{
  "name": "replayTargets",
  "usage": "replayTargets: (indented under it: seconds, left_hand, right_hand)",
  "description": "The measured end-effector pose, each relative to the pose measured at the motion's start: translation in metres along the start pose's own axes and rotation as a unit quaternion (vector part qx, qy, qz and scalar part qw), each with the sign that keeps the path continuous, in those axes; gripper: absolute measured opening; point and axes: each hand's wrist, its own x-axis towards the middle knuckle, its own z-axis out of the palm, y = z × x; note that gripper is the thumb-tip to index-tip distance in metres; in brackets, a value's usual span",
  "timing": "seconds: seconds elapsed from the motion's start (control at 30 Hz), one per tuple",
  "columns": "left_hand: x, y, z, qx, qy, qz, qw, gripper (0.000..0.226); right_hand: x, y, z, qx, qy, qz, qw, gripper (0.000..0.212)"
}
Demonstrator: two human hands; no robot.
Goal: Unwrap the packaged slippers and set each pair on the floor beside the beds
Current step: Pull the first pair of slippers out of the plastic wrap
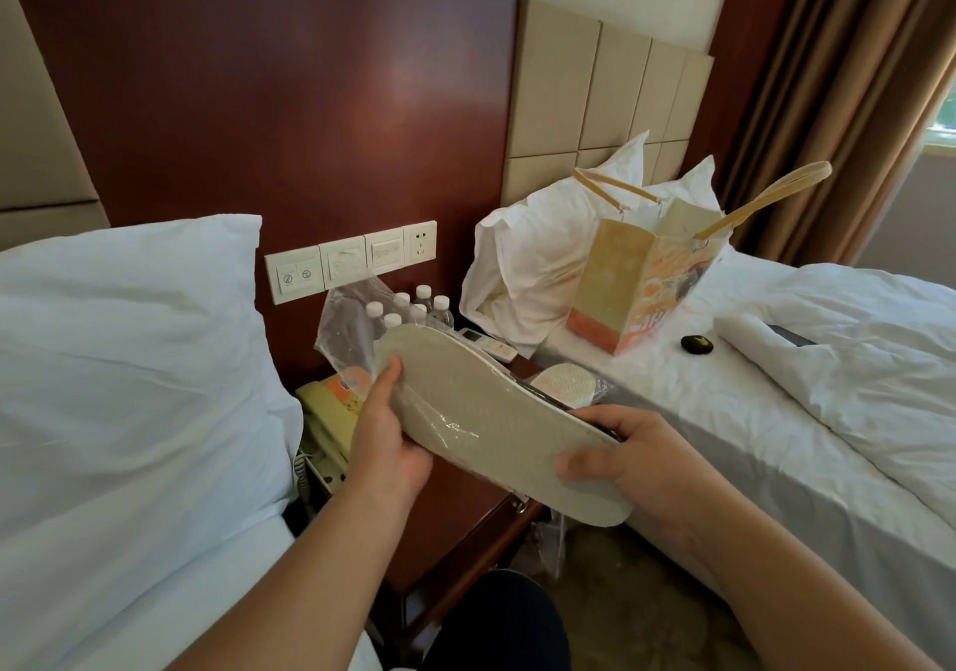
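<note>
A pair of pale slippers in clear plastic wrap (pixel 486 417) is held sole-up above the bedside table between the two beds. My left hand (pixel 388 437) grips its far end, thumb on the sole. My right hand (pixel 626 458) grips the near end, thumb on top and fingers underneath. Behind the held pair, another wrapped slipper (pixel 566 386) lies on the bedside table (pixel 455 515). An empty clear wrapper (pixel 346 329) stands against the wall by the bottles.
White beds lie to the left (pixel 129 386) and right (pixel 776 437). A paper bag (pixel 636 287) with handles and a small dark object (pixel 697 344) sit on the right bed. Water bottles (pixel 414 308), a remote (pixel 486 342) and a telephone (pixel 323 427) crowd the table. Carpeted floor (pixel 621 593) shows below.
</note>
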Motion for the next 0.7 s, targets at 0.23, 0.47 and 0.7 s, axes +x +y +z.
replayTargets:
  seconds: [0.23,0.47,0.7]
  left_hand:
    - [-0.011,-0.042,-0.020,0.042,0.082,-0.023,0.996,0.076]
    - [-0.013,-0.051,-0.032,0.005,0.042,-0.063,0.997,0.059]
    - [0.008,-0.024,-0.012,0.028,0.059,-0.041,0.997,0.031]
  right_hand:
    - [0.003,0.000,0.017,-0.003,-0.004,0.007,1.000,0.029]
    - [0.001,0.007,0.018,-0.007,-0.009,0.018,1.000,0.030]
    - [-0.001,0.007,0.011,0.030,0.000,0.016,0.999,0.033]
